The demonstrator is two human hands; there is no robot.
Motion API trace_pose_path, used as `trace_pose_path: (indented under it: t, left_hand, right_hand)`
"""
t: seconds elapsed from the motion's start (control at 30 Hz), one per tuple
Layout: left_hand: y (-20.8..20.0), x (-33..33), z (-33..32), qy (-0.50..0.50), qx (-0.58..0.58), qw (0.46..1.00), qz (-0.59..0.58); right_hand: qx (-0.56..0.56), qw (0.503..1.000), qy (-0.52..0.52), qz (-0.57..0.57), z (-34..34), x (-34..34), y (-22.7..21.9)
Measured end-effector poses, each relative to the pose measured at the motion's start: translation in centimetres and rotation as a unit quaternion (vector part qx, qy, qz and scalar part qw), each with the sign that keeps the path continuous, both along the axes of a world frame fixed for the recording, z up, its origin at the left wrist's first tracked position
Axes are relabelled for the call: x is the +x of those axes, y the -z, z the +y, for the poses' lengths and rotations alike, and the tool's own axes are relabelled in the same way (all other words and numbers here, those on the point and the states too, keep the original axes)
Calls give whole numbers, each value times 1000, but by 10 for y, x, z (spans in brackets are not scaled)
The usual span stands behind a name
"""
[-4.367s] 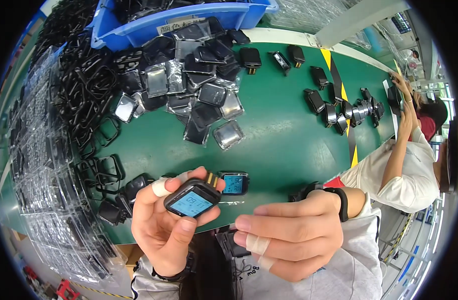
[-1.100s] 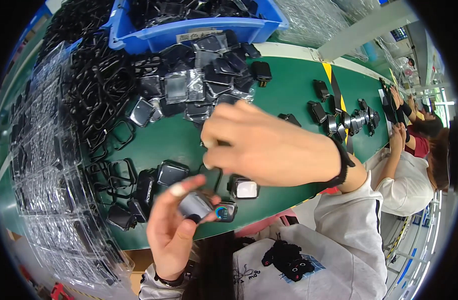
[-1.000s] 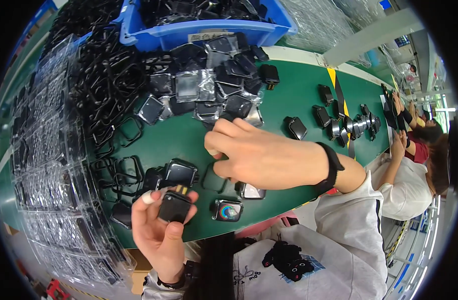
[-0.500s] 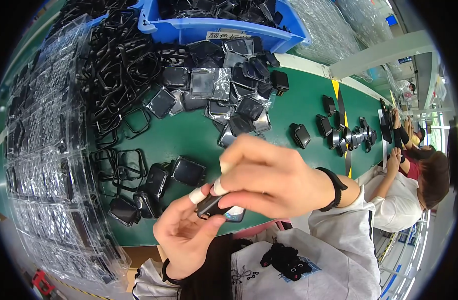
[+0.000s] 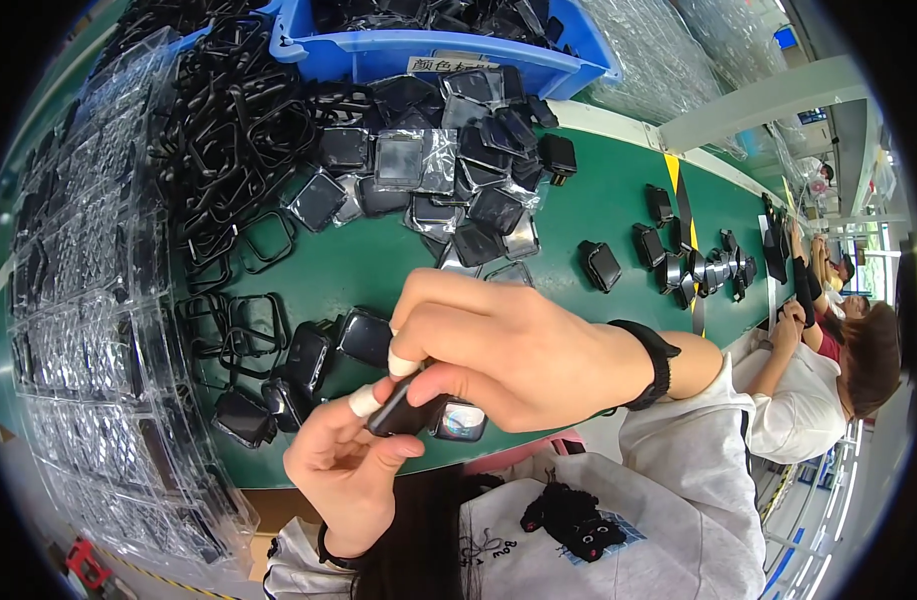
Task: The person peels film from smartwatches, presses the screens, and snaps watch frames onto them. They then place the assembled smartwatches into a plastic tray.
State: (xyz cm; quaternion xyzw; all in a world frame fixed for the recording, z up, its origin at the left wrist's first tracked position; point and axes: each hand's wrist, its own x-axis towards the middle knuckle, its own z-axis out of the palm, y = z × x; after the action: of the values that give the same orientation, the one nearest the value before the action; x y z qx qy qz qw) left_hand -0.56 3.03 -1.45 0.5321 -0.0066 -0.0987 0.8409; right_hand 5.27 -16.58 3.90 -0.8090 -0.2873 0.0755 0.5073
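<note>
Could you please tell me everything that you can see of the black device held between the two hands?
The device is black and boxy, with rounded edges and a smooth surface that looks like plastic. It is held at a tilt near the close edge of the green table. The left hand grips it from the left, while the right hand pinches it from above and the right. Fingers cover much of it; no screen shows, so whether one is lit cannot be told.

"On the tabletop [image 5: 578,210], what lay before the bin [image 5: 358,58]?"

"Heaped panels [image 5: 398,162], frames [image 5: 223,150] to their left, trays [image 5: 88,300] beyond."

"And to the right?"

"Devices [image 5: 648,245] clustered along a tape strip [image 5: 675,172]; a casing [image 5: 408,410] sat between the hands [image 5: 503,345]."
</note>
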Motion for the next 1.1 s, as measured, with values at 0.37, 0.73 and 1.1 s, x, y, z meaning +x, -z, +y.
trace_pose_path:
  t: [0.37,0.73,1.1]
  left_hand:
    - [-14,8,2,-57,-40,997,13]
    - [-14,12,-12,-21,-61,998,-1]
    - [-20,1,-42,126,-51,989,65]
  right_hand:
    - [-405,849,73,-333,-12,68,12]
    - [12,993,78,-92,-24,-29,-31]
    - [-53,987,133,-68,-34,-60,-9]
